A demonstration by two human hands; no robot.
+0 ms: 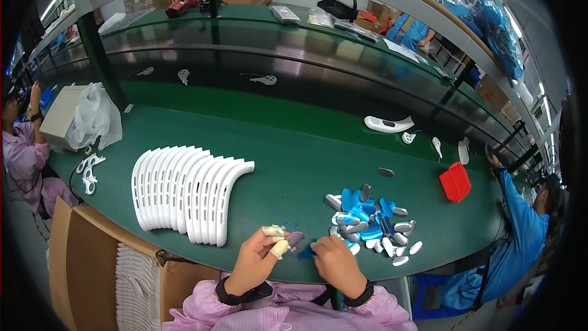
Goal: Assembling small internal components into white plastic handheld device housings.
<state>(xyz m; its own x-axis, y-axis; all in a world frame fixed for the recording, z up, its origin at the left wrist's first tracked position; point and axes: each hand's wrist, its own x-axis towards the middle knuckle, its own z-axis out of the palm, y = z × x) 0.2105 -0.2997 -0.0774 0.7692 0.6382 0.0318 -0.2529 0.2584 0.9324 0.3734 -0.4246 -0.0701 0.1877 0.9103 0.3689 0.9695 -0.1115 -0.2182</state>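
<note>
In my left hand (254,258), which wears pale finger cots on thumb and forefinger, a small oval grey plastic piece (296,239) is pinched. My right hand (340,265) is close beside it, fingers curled together at a scrap of blue film (305,254) low over the table edge. Right of my hands lies a loose heap of small oval silver pieces (352,228), many with shiny blue film (372,232) on them. To the left, several curved white plastic handles (208,208) with slots stand in a tight row.
An open cardboard box (92,263) with more white parts is at lower left. A red bin (455,182) sits right on the green table (294,165). Behind runs a dark conveyor (318,95) carrying white parts. Co-workers sit at left (27,153) and right (508,233).
</note>
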